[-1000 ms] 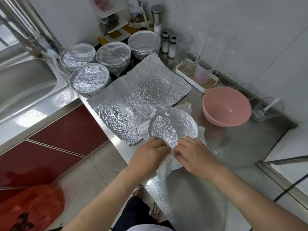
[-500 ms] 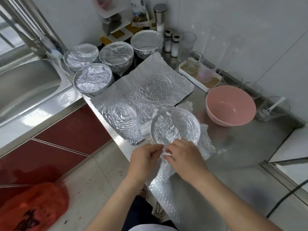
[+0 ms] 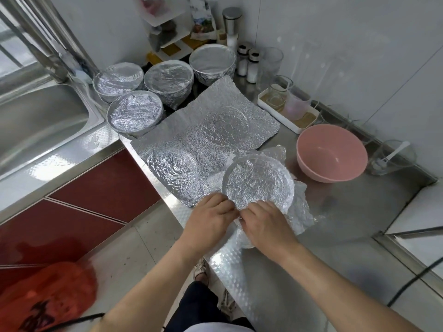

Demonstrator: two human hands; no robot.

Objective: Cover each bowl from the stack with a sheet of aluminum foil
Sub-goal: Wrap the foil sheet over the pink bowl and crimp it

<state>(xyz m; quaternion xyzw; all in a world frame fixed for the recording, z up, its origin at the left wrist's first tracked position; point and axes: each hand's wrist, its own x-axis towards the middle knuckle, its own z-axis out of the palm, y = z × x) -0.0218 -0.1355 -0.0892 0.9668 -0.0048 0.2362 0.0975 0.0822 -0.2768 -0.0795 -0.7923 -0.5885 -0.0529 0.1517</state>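
Crinkled silver foil [image 3: 257,182], smooth pink bowl [image 3: 332,155]

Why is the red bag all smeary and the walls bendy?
Head view: the red bag, at the frame's corner, is blurred; the wide-angle lens bows the wall lines and sink rim; the foil by the left hand and right hand is sharp and glints softly.

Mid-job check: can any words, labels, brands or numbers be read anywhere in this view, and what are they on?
No text can be read.
red bag, lower left: black marks, too blurred to read.
packet on the back shelf: printed front, too small to read.
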